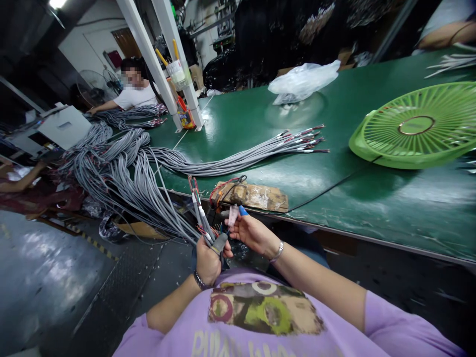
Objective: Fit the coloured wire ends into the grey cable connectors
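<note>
My left hand (209, 258) is closed around the ends of several grey cables (178, 223), with a grey cover on its thumb. Red, green and other thin coloured wires stick out of the cable ends. My right hand (251, 233) is close beside it, fingers bent near the wire ends, with coloured covers on its fingertips, one blue. Whether those fingers pinch a wire is too small to make out. Just beyond the hands, a worn wooden block (260, 197) with red and black leads lies at the table edge.
A large heap of grey cables (111, 158) hangs over the green table's (238, 114) left side. One cable bundle (223, 166) stretches across the top. A green fan (416, 124) stands right, its black cord running left. A plastic bag (303, 82), white posts (178, 64) and other people are farther back.
</note>
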`<state>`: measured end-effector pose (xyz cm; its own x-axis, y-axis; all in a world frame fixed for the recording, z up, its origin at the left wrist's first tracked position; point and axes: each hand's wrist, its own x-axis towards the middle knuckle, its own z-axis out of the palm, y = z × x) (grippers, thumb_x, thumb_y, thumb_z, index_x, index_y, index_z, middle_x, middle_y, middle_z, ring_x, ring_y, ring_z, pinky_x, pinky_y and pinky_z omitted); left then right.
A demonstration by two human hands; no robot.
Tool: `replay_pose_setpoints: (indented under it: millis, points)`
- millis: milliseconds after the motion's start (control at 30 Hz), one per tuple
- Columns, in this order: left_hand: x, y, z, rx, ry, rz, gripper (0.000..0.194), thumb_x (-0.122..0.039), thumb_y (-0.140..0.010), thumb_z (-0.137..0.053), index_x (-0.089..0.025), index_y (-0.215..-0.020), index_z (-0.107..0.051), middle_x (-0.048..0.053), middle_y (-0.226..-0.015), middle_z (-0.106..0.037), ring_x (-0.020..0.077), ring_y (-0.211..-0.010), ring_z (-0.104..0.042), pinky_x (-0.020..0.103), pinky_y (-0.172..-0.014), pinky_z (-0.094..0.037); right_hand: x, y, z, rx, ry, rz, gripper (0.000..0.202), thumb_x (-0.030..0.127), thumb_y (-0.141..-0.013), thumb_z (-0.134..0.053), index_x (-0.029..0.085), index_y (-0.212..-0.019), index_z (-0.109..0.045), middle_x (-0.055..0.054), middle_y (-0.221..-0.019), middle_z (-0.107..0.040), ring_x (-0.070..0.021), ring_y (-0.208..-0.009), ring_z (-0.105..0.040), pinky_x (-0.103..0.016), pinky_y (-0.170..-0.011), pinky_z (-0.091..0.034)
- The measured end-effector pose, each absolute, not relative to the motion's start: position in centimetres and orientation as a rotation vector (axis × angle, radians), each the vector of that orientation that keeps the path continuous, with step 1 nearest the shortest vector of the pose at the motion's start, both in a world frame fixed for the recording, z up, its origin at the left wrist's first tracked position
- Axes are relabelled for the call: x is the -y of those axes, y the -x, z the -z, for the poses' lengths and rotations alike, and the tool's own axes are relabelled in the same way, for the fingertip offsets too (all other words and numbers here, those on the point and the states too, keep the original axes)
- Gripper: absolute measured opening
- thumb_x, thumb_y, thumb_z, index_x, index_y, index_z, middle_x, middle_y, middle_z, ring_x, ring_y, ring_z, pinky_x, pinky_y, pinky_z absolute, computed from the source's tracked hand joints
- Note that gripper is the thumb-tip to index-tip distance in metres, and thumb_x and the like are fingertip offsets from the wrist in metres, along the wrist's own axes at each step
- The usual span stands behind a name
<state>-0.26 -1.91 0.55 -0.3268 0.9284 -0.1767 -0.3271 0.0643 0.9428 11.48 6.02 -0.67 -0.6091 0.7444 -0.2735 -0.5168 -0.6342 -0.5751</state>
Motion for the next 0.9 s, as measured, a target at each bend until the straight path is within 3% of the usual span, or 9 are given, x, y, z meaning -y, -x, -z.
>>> replay_pose_setpoints:
  millis: [133,333,700,900]
  points:
    - [1.3,0.2,-0.4,-1.293,-0.75,-1.543,0.038,-0.045,-0.065,-0.075,-0.017,-0.071,-0.05,-0.003,-0.051,-0.061,0.0089,-0.035,-0.053,0.018,-0.035,-0.038,-5.8,-11.4,0.4,0.689,0.663,-2.129,0.024,0.041,-0.077,-0.067,0.017,-0.083,-0.066,-0.003,-0.077,-0.064,-0.0094,-0.059,-0.052,-0.021,-0.055,-0.044]
    - [0.7,0.0,0.3,-1.321,-0.794,-1.546,0.038,-0.045,-0.068,-0.073,-0.017,-0.075,-0.048,-0.004,-0.053,-0.061,0.0099,-0.037,-0.055,0.018,-0.036,-0.04,-6.1,-11.1,0.8,0.646,0.708,-2.085,0.035,0.051,-0.076,-0.065,0.015,-0.077,-0.067,-0.005,-0.073,-0.064,-0.0106,-0.06,-0.052,-0.023,-0.056,-0.044]
    - [0.7,-0.5,0.6,-1.387,-0.819,-1.512,0.04,-0.047,-0.066,-0.074,-0.018,-0.077,-0.049,-0.005,-0.052,-0.06,0.01,-0.036,-0.055,0.018,-0.036,-0.039,-6.7,-10.3,1.4,0.457,0.708,-2.055,0.026,0.044,-0.075,-0.069,0.018,-0.078,-0.067,-0.003,-0.074,-0.065,-0.013,-0.065,-0.056,-0.025,-0.06,-0.045]
    - [1.2,-0.1,0.7,-1.346,-0.776,-1.504,0.037,-0.043,-0.067,-0.074,-0.018,-0.074,-0.048,-0.005,-0.051,-0.059,0.0091,-0.035,-0.053,0.018,-0.035,-0.038,-6.3,-10.6,1.4,0.421,0.688,-2.143,0.032,0.052,-0.079,-0.061,0.02,-0.081,-0.064,-0.002,-0.076,-0.066,-0.012,-0.065,-0.057,-0.025,-0.061,-0.044]
